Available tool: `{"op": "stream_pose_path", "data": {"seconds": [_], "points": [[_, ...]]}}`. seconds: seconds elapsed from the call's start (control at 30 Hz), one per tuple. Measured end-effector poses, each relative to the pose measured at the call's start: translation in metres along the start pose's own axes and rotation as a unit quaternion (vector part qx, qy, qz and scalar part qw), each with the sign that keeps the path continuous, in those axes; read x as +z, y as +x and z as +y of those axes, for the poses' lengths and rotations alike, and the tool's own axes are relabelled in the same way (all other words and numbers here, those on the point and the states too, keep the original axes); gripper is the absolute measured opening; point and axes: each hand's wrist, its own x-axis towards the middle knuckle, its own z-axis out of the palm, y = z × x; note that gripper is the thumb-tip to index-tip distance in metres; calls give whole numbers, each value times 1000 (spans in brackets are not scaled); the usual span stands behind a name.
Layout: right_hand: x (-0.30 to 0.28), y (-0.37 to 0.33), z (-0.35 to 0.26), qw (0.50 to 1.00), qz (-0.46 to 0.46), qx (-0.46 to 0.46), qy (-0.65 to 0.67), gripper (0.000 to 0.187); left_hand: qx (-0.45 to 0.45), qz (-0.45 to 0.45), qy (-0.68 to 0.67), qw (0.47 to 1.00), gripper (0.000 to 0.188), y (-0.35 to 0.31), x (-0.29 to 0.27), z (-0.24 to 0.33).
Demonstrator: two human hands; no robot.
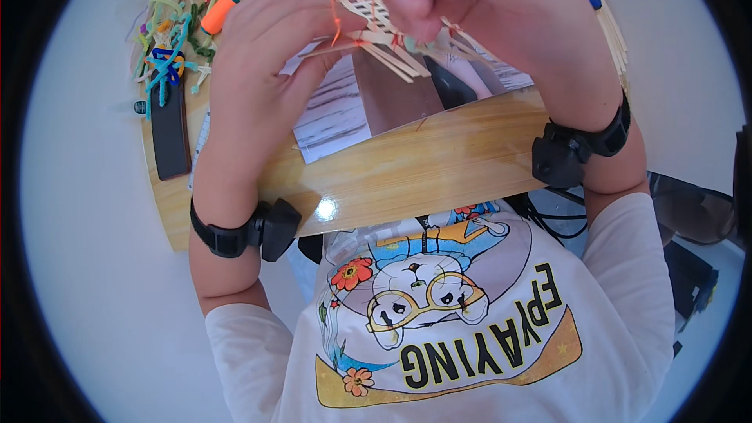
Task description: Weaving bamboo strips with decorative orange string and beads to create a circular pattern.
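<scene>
A lattice of thin pale wooden sticks (372,12), bound with orange thread, is held up over the table near the top of the view. My left hand (262,55) grips its left side, thumb and fingers pinched on the sticks near a knot. From there a loose orange thread (337,12) rises toward the top edge. My right hand (501,8) is closed over the lattice's right side, its fingers curled and partly cut off by the frame's top. What its fingertips pinch is hidden. Some stick ends poke out below both hands.
Printed picture sheets (337,121) lie under my hands on the wooden table (439,153). At the left are tangled colourful pipe cleaners (168,27), an orange cylinder (219,14) and a dark flat case (168,133). More sticks (615,35) lie along the right side.
</scene>
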Motion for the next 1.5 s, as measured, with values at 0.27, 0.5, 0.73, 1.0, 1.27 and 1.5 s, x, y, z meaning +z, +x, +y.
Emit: {"op": "stream_pose_path", "data": {"seconds": [0.27, 0.5, 0.73, 1.0, 1.27, 1.5], "points": [[-25, 0, -3, 987, -22, -150, -46, 22, -4, 20, -166, 986, 25, -2, -6, 15], [-22, 2, -11, 988, -107, -90, 65, 19, -83, 13, -300, 950, 22, -7, -15, 24], [-19, -18, -25, 989, -132, -51, -42, 15, -67, 48, -410, 909, 25, -7, -14, 18], [-5, -17, -26, 999, -7, 17, 50, 16, -138, 10, -448, 883, 19, -3, -10, 23], [-31, -2, -7, 979, -81, -176, -65, 17, -217, -30, -437, 873, 17, -3, -15, 33], [-10, -16, -17, 977, -1, -164, -137, 11, -347, -70, -424, 834, 20, 1, -12, 38]]}}
